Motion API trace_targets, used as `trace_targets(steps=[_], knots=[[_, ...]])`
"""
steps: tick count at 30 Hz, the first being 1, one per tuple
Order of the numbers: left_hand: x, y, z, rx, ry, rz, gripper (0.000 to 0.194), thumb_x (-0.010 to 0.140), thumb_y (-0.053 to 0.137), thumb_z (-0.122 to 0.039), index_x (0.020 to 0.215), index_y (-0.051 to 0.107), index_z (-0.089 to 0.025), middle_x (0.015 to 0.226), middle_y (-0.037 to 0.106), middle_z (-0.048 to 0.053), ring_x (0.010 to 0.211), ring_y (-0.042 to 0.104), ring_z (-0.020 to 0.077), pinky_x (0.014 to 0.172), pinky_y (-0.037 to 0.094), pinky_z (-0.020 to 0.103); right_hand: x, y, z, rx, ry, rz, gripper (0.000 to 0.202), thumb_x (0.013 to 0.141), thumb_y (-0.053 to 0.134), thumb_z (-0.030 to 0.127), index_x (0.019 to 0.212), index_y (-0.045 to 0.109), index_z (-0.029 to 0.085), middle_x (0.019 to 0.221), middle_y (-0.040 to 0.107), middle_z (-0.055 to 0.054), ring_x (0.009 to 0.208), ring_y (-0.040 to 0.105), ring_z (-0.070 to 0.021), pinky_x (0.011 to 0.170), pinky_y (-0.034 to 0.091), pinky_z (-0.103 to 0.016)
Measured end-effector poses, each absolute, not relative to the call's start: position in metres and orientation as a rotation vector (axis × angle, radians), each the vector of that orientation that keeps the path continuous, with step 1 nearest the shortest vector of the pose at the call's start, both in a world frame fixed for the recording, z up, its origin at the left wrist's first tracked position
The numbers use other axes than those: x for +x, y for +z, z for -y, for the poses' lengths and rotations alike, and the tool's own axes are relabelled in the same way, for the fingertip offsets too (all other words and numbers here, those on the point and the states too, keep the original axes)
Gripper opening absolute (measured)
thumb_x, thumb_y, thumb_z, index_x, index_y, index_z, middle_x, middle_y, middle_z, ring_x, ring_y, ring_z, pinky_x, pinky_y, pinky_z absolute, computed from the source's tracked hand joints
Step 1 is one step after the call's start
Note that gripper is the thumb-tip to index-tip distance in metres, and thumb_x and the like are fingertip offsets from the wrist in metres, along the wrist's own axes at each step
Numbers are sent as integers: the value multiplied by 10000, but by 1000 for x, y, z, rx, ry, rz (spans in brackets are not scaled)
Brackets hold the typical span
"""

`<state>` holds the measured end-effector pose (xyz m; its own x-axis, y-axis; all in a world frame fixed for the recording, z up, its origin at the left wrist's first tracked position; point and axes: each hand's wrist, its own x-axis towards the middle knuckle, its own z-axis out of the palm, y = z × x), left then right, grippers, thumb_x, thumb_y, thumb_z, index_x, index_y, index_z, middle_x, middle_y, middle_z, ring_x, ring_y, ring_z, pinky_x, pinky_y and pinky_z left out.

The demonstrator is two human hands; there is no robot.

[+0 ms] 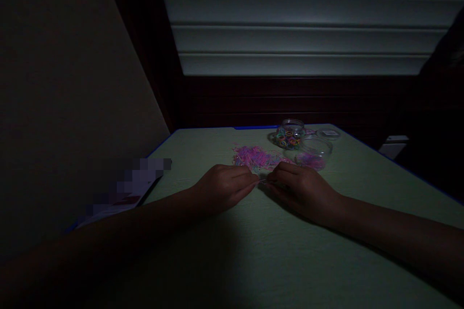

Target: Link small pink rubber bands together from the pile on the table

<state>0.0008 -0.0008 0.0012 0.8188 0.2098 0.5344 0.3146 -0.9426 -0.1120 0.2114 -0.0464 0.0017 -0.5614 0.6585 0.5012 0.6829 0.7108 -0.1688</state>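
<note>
My left hand and my right hand meet near the middle of the green table, fingertips pinched close together. A thin pale strand stretches between them, held at both ends; its exact shape is too small to tell. Just beyond my fingers lies a loose pile of small pink and purple bands. A clear open jar with pink and purple bands inside is behind my right hand. Another clear jar holds multicoloured rings.
A clear round lid with a white label lies at the table's back right. At the left edge is a printed sheet or booklet, partly blurred. Behind the table are a dark wooden frame and a slatted shutter.
</note>
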Motion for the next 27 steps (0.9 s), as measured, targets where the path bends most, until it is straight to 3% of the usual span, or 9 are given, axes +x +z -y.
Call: trace_targets(steps=[17, 27], knots=[[2, 3, 2, -2793, -739, 440, 175, 836, 428, -196, 920, 573, -144, 752, 593, 32, 677, 554, 103, 601, 425, 206, 211, 8, 50, -1059, -79, 2424, 181, 832, 399, 238, 790, 542, 136, 726, 520, -40, 663, 476, -111, 602, 363, -226], [2, 1, 2, -2830, -758, 491, 199, 825, 459, -253, 964, 556, -148, 813, 599, 42, 713, 556, 114, 611, 420, 216, 213, 3, 46, -1028, -261, 2472, 229, 858, 375, 262, 797, 556, 136, 724, 521, -41, 657, 462, -111, 591, 339, -234]])
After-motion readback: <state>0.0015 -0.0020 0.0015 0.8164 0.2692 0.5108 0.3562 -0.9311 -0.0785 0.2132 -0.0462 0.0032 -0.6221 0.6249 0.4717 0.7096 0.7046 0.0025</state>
